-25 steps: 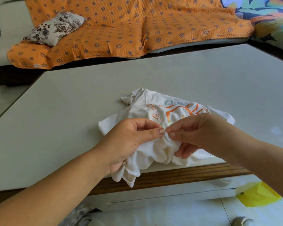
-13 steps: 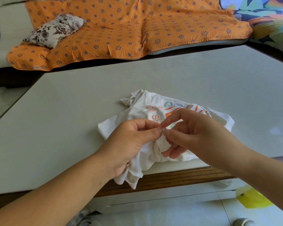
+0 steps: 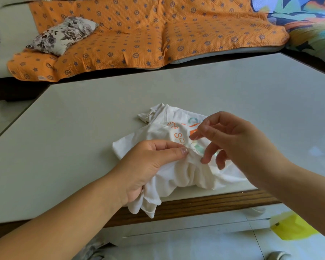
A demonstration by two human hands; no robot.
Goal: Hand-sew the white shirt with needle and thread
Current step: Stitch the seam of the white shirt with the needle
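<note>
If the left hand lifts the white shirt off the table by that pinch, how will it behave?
Probably floppy: the shirt bunches into soft folds where the left hand grips it, and one end droops over the table edge. Likely light, since a few fingers gather it. It would probably drag and unfold rather than slide as one piece.

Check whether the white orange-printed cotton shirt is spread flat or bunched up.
Bunched up: the white shirt lies crumpled on the pale table, folds gathered in the left hand, a corner overhanging the edge.
</note>
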